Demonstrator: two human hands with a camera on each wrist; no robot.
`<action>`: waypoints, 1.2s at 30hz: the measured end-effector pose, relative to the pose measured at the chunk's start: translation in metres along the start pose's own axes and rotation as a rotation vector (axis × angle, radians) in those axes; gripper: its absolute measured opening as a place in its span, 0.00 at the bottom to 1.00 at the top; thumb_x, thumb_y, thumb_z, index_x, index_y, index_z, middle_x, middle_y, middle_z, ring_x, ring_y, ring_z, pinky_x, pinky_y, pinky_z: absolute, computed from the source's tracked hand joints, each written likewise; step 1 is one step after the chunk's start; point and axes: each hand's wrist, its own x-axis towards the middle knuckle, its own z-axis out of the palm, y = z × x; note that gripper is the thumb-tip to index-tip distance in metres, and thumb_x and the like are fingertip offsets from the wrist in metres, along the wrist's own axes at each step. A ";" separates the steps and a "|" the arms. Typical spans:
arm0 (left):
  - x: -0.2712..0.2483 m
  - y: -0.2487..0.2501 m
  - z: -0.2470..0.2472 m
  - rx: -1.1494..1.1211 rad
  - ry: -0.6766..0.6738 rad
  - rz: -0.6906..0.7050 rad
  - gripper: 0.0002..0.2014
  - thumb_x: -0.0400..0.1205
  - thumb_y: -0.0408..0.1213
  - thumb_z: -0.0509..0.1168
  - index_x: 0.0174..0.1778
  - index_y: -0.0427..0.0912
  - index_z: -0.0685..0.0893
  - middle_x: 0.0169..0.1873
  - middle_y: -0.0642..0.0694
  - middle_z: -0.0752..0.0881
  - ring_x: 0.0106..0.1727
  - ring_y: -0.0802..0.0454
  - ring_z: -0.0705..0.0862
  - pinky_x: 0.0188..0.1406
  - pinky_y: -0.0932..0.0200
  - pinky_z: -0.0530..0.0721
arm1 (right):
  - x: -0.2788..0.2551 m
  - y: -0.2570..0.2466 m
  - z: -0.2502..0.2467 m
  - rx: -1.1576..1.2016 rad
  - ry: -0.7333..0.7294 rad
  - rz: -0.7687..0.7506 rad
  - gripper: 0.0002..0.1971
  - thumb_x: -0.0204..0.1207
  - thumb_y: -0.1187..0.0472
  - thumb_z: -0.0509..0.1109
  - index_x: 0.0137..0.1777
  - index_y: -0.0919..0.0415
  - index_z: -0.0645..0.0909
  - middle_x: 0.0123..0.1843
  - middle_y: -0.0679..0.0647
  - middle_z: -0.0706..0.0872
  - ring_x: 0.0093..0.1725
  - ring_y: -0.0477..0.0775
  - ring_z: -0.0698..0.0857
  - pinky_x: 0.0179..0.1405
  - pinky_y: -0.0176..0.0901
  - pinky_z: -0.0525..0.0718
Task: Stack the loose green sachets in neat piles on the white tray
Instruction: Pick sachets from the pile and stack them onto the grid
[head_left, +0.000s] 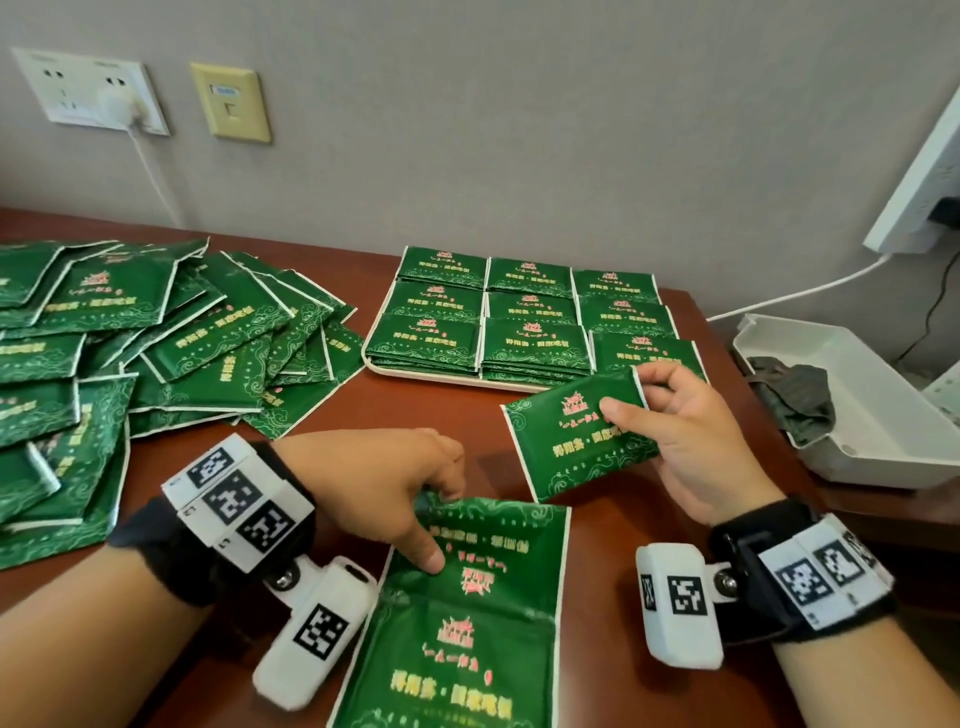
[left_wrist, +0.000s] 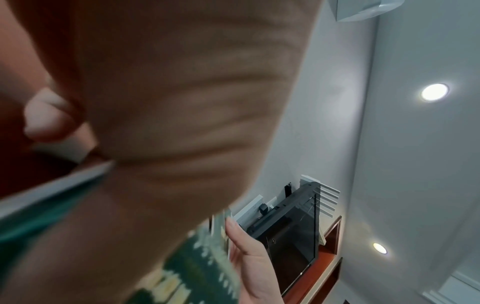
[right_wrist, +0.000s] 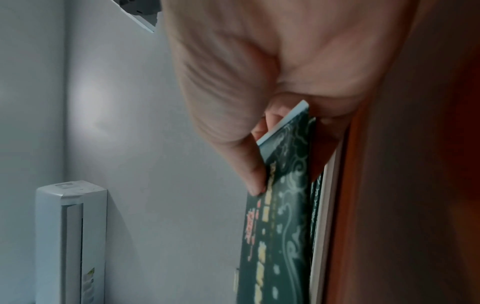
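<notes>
1. Filling the tray, I had nine piles built on it.
2. My right hand pinched a sachet just before the tray; my left hand pinched two.
3. A heap remained on the worktop.

Green sachets heaped loose left; neat piles fill white tray.
</notes>
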 end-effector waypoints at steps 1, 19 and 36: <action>-0.001 -0.003 -0.003 -0.116 0.035 0.017 0.12 0.74 0.48 0.79 0.37 0.54 0.81 0.45 0.56 0.85 0.47 0.57 0.83 0.51 0.55 0.82 | 0.000 -0.001 0.000 0.023 0.028 0.010 0.33 0.53 0.60 0.87 0.57 0.60 0.75 0.55 0.65 0.92 0.48 0.58 0.92 0.46 0.51 0.92; -0.010 -0.042 -0.025 -0.198 0.337 -0.224 0.40 0.62 0.51 0.86 0.70 0.66 0.76 0.61 0.68 0.78 0.57 0.70 0.81 0.55 0.74 0.75 | 0.005 -0.008 -0.008 0.125 0.296 0.088 0.11 0.80 0.71 0.70 0.60 0.59 0.84 0.60 0.58 0.90 0.49 0.51 0.91 0.46 0.47 0.87; -0.011 -0.048 -0.035 -0.196 0.760 -0.099 0.06 0.77 0.53 0.70 0.44 0.57 0.87 0.34 0.52 0.90 0.33 0.54 0.88 0.36 0.51 0.88 | 0.004 -0.006 -0.001 0.072 0.158 0.106 0.14 0.76 0.75 0.72 0.59 0.62 0.86 0.51 0.53 0.92 0.48 0.51 0.91 0.52 0.53 0.86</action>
